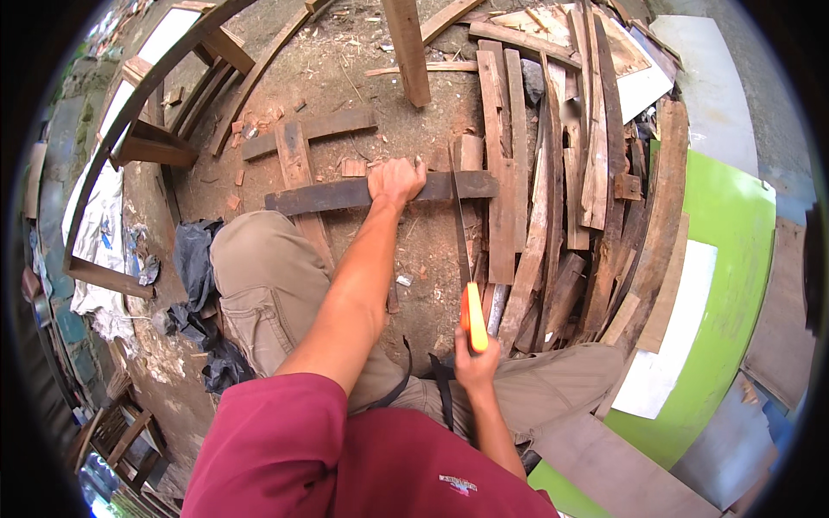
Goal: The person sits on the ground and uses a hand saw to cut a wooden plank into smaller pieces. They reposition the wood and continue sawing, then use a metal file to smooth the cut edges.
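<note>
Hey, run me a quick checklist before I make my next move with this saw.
1. Saw held: ok. Your right hand is closed on the handle.
2. Board held: ok. Your left hand grips the dark board.
3. Fingers away from the blade: ok. It crosses the board to the right of your left hand, with a gap between.
4. Gloves on: not ok. Both hands are bare.
5. Support under the board's left part: ok. It lies across a brown plank.
6. Cut depth: cannot tell from this view.
</note>
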The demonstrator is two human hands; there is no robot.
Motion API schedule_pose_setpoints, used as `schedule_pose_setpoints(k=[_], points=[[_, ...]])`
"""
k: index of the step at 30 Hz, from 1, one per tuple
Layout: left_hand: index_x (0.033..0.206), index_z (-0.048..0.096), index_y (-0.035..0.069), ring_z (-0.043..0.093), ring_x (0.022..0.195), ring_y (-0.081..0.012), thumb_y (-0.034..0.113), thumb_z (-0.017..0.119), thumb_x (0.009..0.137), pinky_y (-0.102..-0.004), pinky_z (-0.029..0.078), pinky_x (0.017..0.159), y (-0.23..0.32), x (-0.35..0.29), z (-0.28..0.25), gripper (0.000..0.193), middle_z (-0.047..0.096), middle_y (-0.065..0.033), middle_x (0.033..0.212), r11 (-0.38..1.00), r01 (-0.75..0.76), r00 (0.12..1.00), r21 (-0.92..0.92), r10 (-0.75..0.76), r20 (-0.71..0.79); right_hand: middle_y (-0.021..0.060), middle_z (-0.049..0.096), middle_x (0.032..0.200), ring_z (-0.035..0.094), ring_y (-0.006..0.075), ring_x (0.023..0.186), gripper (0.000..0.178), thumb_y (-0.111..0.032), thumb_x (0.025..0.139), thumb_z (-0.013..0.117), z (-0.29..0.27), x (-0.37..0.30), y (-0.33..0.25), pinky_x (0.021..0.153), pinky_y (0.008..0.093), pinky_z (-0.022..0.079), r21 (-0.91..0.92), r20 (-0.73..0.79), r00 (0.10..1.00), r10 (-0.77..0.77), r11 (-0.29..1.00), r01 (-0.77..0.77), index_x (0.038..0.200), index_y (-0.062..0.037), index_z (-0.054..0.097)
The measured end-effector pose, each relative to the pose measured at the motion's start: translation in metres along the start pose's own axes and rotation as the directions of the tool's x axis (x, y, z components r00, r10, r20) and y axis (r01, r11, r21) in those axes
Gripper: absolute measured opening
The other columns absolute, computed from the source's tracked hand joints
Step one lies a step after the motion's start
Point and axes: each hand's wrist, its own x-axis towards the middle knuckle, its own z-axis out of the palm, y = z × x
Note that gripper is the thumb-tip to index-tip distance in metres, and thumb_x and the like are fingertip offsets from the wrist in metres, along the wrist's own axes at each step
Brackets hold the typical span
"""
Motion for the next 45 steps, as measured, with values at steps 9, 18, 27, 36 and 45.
schedule_pose_setpoints(k=[9, 18, 27, 36, 45], points=[[0.092, 0.079, 0.005, 0.073, 0.092, -0.0373, 0.048, 0.052, 0.093, -0.0444, 0.056, 0.085, 0.005, 0.003, 0.002, 0.05, 0.075, -0.0209, 0.095, 0.999, -0.031, 0.999, 0.012, 0.031, -0.014, 0.0029, 0.058, 0.062, 0.052, 0.0087, 0.061, 0.022, -0.014, 0.093, 0.067, 0.034, 0.073, -0.029, 0.056, 0.0312, 0.043, 0.136, -0.031, 0.991, 0.127, 0.983, -0.122, 0.082, 0.0042, 0.066], [0.089, 0.079, 0.004, 0.074, 0.09, -0.0356, 0.046, 0.055, 0.09, -0.0441, 0.057, 0.084, -0.001, -0.018, 0.014, 0.048, 0.075, -0.0202, 0.094, 0.998, -0.05, 0.992, 0.028, 0.046, 0.12, 0.001, 0.052, 0.058, 0.048, 0.0081, 0.055, 0.024, -0.01, 0.091, 0.068, 0.026, 0.034, -0.01, 0.051, 0.0317, 0.038, 0.285, -0.029, 0.967, 0.254, 0.929, -0.236, 0.071, 0.0015, 0.06], [0.09, 0.078, 0.004, 0.073, 0.09, -0.0373, 0.05, 0.057, 0.09, -0.0456, 0.057, 0.081, -0.005, -0.019, 0.013, 0.051, 0.074, -0.0219, 0.091, 0.998, -0.064, 0.993, -0.008, 0.064, 0.095, 0.0038, 0.05, 0.053, 0.046, 0.0096, 0.049, 0.028, -0.008, 0.09, 0.07, 0.064, 0.019, 0.016, 0.048, 0.032, 0.037, 0.18, -0.052, 0.999, -0.015, 0.983, 0.024, 0.067, -0.0003, 0.057], [0.091, 0.078, 0.002, 0.073, 0.091, -0.0345, 0.06, 0.054, 0.091, -0.0443, 0.055, 0.087, -0.001, -0.034, 0.015, 0.064, 0.075, -0.0204, 0.092, 0.99, -0.132, 0.991, 0.057, 0.133, -0.016, 0.0043, 0.047, 0.051, 0.045, 0.0133, 0.043, 0.026, -0.002, 0.088, 0.067, -0.018, 0.014, -0.071, 0.045, 0.0319, 0.034, 0.096, -0.325, 0.881, -0.344, 0.915, 0.393, 0.066, -0.0032, 0.054], [0.129, 0.057, 0.0, 0.066, 0.113, -0.0343, 0.065, 0.081, 0.072, -0.0471, 0.046, 0.1, -0.006, -0.064, -0.003, 0.09, 0.07, -0.0183, 0.119, 0.887, -0.435, 0.887, 0.156, 0.392, 0.247, 0.003, 0.053, 0.057, 0.047, 0.0081, 0.055, 0.026, -0.014, 0.093, 0.07, -0.043, 0.032, 0.001, 0.05, 0.0317, 0.037, 0.068, -0.362, 0.902, -0.237, 0.958, 0.279, 0.075, 0.003, 0.063]])
